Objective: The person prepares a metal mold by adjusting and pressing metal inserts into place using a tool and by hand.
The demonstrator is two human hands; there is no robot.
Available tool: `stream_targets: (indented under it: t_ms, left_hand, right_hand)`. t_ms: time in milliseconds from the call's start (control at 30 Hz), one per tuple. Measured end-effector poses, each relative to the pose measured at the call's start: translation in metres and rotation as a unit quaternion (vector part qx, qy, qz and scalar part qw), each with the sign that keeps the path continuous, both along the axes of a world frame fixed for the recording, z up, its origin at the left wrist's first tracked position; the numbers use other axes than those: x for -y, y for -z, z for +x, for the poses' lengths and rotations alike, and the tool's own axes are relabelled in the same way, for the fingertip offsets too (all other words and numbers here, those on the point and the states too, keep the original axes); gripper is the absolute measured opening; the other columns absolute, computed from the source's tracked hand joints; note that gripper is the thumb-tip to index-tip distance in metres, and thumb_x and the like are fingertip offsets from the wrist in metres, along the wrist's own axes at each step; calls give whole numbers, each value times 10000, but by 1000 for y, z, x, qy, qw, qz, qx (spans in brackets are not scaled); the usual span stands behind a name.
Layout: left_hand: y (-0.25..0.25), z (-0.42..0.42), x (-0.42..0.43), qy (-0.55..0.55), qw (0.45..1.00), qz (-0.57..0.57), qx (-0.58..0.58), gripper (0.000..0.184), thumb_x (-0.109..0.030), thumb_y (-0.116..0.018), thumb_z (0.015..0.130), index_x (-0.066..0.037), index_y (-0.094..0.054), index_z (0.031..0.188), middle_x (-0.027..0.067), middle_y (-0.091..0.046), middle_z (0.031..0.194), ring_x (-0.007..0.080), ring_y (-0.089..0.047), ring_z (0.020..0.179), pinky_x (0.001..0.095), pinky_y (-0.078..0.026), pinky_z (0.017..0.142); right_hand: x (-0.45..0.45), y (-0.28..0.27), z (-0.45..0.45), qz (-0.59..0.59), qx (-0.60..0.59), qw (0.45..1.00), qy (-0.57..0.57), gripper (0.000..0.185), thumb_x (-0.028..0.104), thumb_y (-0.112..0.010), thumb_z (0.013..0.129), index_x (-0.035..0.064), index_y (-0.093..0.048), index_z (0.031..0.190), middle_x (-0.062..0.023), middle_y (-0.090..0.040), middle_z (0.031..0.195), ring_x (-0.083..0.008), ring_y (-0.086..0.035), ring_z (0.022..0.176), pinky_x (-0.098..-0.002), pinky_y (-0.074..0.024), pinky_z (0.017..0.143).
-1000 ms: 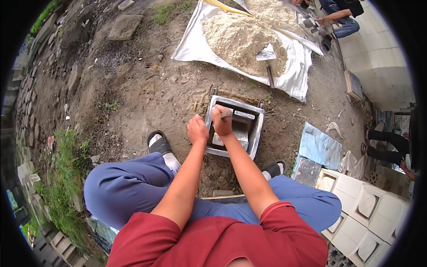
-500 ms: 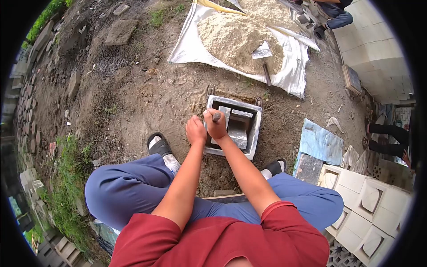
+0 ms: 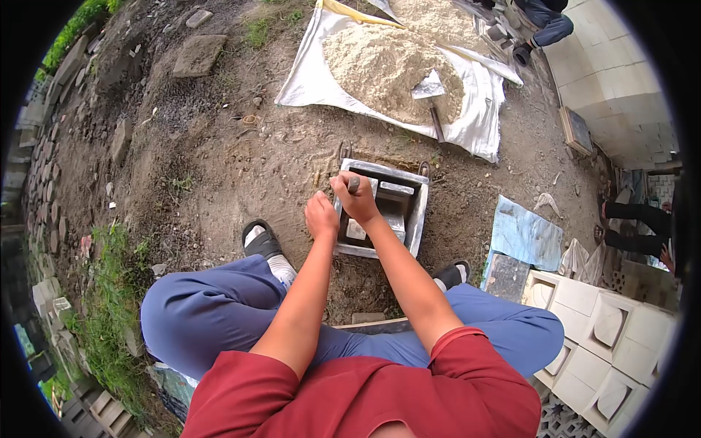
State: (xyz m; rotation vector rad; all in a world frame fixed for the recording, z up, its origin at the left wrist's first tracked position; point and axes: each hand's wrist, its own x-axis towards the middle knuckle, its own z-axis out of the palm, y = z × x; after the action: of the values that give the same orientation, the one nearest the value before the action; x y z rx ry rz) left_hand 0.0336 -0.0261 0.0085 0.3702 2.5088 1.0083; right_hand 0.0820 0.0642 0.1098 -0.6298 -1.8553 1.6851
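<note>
A square metal mould (image 3: 416,226) with block-shaped inner parts sits on the soil between my feet. My right hand (image 3: 354,197) is wrapped round a short dark rod (image 3: 353,185), held above the mould's left part. Just left of it, my left hand (image 3: 321,216) is closed at the mould's left edge; what it grips, if anything, is hidden. Beyond the mould lies a heap of pale sandy material (image 3: 387,66) on a white sheet (image 3: 478,131), with a trowel (image 3: 428,86) resting on it.
Pale patterned blocks (image 3: 584,314) stand at the lower right beside a blue sheet (image 3: 526,233). A person's legs (image 3: 551,28) show at the top right, another person's dark legs (image 3: 635,230) at the right edge. A flat stone (image 3: 199,56) lies at the upper left.
My right hand with the rod has moved left across the mould, uncovering its upper inner parts. My left hand stays beside the mould's left edge. The whole view has shifted slightly.
</note>
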Motion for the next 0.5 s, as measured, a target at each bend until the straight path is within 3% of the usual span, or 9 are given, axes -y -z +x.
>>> stream_targets:
  t_ms: [100,233,267,300,367,400,433,467,500]
  left_hand:
    - [-1,3,4,-15,1000,5,-1,521,-414,-313,1064,-51,-678,1143,194,-652,1208,419,-566,1145,524,-428,1000]
    - [-4,4,0,-12,1000,6,0,529,-417,-309,1066,-47,-677,1151,201,-650,1214,421,-565,1155,525,-428,1004]
    - [-4,3,0,-30,999,11,2,529,-416,-309,1066,-47,-678,1151,203,-649,1215,421,-565,1155,525,-429,1003]
    - [-3,1,2,-32,999,10,3,529,-416,-309,1066,-47,-678,1151,203,-649,1215,421,-565,1155,525,-429,1003]
    - [0,-1,2,-2,1000,-14,20,525,-411,-310,1066,-49,-681,1150,203,-650,1212,422,-566,1155,526,-431,1001]
    - [4,-2,1,-5,1000,-15,22,525,-411,-310,1066,-49,-681,1150,203,-650,1212,422,-566,1155,526,-431,1001]
    - [8,0,1,-17,1000,2,0,514,-405,-304,1065,-54,-680,1052,208,-658,1145,423,-573,1112,525,-425,983]
    - [12,1,0,-28,999,20,-24,522,-399,-298,1064,-59,-679,955,213,-665,1077,423,-579,1069,525,-418,964]
    - [7,0,-1,-28,999,21,-23,522,-399,-298,1064,-59,-679,955,213,-665,1077,423,-579,1069,525,-418,964]
  right_hand:
    - [8,-36,-2,-8,-81,996,30,390,111,-650,978,41,-439,658,35,-426,642,-64,-358,627,-290,-319,547]
    - [-1,-31,8,29,-5,999,-18,370,172,-710,940,32,-508,664,30,-430,601,-42,-363,598,-263,-292,526]
    - [-7,-28,9,59,-42,997,-39,530,345,-695,974,44,-426,631,22,-403,578,-60,-373,557,-277,-269,513]
    - [-10,-30,11,58,-41,997,-41,530,345,-695,974,44,-426,631,22,-403,578,-60,-373,557,-277,-269,513]
    - [-16,-43,14,-40,-133,985,-104,672,576,-617,964,59,-383,604,21,-347,561,-80,-330,530,-285,-237,495]
    - [-18,-62,15,-34,-114,985,-122,755,727,-490,947,78,-340,592,22,-309,550,-96,-294,513,-285,-215,489]
    - [-23,-72,14,-25,-118,985,-123,740,707,-456,970,82,-332,593,16,-317,546,-99,-289,503,-286,-217,483]
    - [-28,-79,15,-42,-130,982,-131,664,591,-442,1011,78,-337,605,19,-320,564,-97,-289,515,-284,-226,491]
    - [-33,-84,15,-58,-143,978,-139,600,476,-428,1053,73,-341,616,22,-323,581,-95,-290,526,-282,-235,499]
